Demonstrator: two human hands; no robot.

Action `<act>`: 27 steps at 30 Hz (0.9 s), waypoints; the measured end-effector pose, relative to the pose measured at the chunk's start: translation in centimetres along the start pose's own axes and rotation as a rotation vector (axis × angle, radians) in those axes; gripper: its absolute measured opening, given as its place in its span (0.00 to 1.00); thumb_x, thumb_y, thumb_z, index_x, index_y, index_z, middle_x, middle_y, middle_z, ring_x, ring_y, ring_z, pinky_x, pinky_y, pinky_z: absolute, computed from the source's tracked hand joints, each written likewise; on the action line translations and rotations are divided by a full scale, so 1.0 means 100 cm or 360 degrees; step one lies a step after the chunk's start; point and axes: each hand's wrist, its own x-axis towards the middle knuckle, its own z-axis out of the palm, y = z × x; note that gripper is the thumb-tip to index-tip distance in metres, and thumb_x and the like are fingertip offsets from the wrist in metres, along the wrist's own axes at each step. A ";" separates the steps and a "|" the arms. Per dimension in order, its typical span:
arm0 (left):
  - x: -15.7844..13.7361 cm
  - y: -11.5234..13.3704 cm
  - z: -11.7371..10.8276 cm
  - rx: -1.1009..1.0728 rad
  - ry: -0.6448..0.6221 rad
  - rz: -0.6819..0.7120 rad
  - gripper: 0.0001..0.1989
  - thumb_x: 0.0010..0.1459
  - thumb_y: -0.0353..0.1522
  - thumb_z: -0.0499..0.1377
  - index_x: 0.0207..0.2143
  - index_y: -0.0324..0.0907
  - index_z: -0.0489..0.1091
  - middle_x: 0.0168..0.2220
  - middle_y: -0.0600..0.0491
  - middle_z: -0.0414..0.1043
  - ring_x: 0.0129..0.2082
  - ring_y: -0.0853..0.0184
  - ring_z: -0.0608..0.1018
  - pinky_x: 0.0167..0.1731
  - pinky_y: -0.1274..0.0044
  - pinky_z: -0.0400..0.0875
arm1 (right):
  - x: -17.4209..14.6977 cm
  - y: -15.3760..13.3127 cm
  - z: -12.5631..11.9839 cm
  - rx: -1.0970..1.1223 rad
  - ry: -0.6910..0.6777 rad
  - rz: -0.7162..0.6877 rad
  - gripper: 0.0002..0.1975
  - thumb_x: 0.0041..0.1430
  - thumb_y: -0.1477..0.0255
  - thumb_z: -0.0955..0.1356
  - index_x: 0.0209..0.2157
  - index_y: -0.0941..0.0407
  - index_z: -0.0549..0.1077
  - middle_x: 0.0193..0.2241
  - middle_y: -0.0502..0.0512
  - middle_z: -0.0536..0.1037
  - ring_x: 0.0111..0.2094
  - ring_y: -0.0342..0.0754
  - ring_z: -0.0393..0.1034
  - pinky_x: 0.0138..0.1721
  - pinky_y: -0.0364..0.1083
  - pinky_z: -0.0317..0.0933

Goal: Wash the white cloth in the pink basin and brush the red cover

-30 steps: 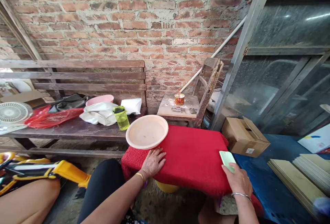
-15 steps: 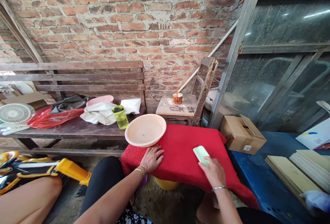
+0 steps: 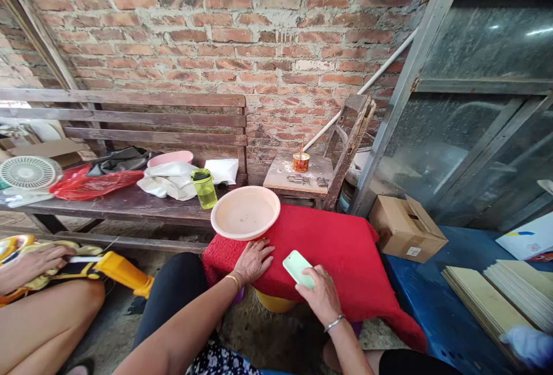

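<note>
A red cloth (image 3: 328, 237) with a fuzzy surface is spread over a low support in front of me. My left hand (image 3: 254, 261) lies flat on its near left part, fingers apart, just below a pale pink basin (image 3: 245, 216). The basin holds what looks like shallow water. In my right hand (image 3: 322, 294) is a light green scrubbing brush (image 3: 297, 268), a rounded plastic block with a small hole at its far end. The brush is over the middle of the cloth, and its underside is hidden.
On the bench (image 3: 108, 205) stand a green bottle (image 3: 204, 189), a fan (image 3: 30, 173) and a red plastic bag (image 3: 93, 182). A cup with sticks (image 3: 301, 162) sits on a chair. To the right is a cardboard box (image 3: 406, 228). Another person's hand (image 3: 43, 262) shows at left.
My right hand has moved left across the cloth with the brush, closer to my left hand. My left hand stays flat on the cloth. Another person's hand has appeared at far left.
</note>
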 end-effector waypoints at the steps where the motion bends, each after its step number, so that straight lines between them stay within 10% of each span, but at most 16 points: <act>1: 0.000 0.000 0.000 0.0001 0.0003 0.0001 0.17 0.67 0.35 0.55 0.56 0.47 0.74 0.61 0.47 0.70 0.62 0.57 0.69 0.63 0.60 0.60 | 0.000 0.003 -0.001 -0.0015 -0.0004 0.0014 0.13 0.52 0.66 0.71 0.41 0.48 0.79 0.38 0.52 0.77 0.43 0.52 0.74 0.47 0.47 0.65; 12: 0.000 0.002 0.001 -0.0074 0.0017 -0.0028 0.18 0.66 0.34 0.55 0.56 0.47 0.74 0.61 0.47 0.69 0.62 0.57 0.69 0.63 0.60 0.58 | -0.028 0.144 -0.121 -0.0530 0.0504 0.1098 0.29 0.56 0.47 0.61 0.47 0.50 0.78 0.40 0.66 0.76 0.38 0.63 0.74 0.43 0.60 0.67; 18: 0.004 0.053 -0.025 -0.0195 -0.0092 -0.0213 0.22 0.62 0.37 0.61 0.58 0.47 0.71 0.61 0.43 0.67 0.61 0.52 0.69 0.59 0.57 0.64 | -0.015 0.098 -0.107 0.0069 0.0320 0.0566 0.26 0.46 0.47 0.66 0.40 0.50 0.78 0.41 0.60 0.77 0.43 0.61 0.73 0.47 0.55 0.66; 23: 0.030 0.121 -0.065 -0.0334 -0.0224 0.0553 0.39 0.56 0.52 0.64 0.67 0.54 0.58 0.71 0.43 0.51 0.69 0.44 0.56 0.61 0.51 0.59 | 0.004 0.041 -0.095 0.0393 -0.0295 0.0087 0.15 0.44 0.57 0.69 0.33 0.50 0.76 0.36 0.53 0.76 0.40 0.54 0.72 0.42 0.48 0.66; 27: 0.052 0.143 -0.074 -0.0348 -0.0452 0.0829 0.35 0.59 0.55 0.60 0.64 0.52 0.62 0.63 0.43 0.63 0.60 0.47 0.69 0.56 0.57 0.67 | 0.007 0.029 -0.109 0.0547 -0.0513 0.0005 0.16 0.45 0.56 0.70 0.33 0.52 0.75 0.36 0.52 0.76 0.39 0.53 0.72 0.42 0.47 0.66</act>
